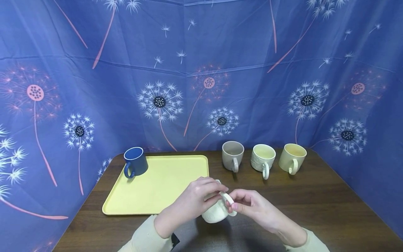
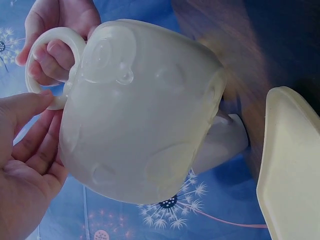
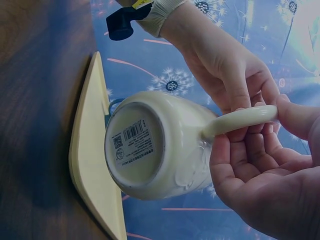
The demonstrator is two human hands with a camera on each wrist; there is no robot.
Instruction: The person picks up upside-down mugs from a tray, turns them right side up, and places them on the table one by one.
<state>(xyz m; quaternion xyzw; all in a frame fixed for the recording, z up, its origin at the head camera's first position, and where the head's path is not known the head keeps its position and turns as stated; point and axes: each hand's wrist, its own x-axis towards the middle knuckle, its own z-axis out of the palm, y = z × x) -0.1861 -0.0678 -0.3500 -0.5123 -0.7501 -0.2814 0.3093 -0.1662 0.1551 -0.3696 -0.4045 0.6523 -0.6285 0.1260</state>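
Observation:
A cream mug point(image 1: 214, 212) with raised relief is held above the table, tipped on its side. My left hand point(image 1: 196, 196) pinches the mug's handle near one end with thumb and fingers. On the handle's other side, my right hand point(image 1: 259, 211) grips it, with fingertips showing through the loop in the left wrist view. The right wrist view shows the base of the mug point(image 3: 137, 145), turned outward, bearing a white label point(image 3: 134, 142) with a barcode and small print. The mug's inside is hidden in all views.
A yellow tray point(image 1: 173, 182) lies to the left, with a dark blue mug point(image 1: 138, 165) standing on its back left corner. Along the back right stand a grey mug point(image 1: 231, 157), a pale embossed mug point(image 1: 259, 162) and a light yellow mug point(image 1: 289, 161). Behind hangs a blue dandelion cloth point(image 1: 252, 87).

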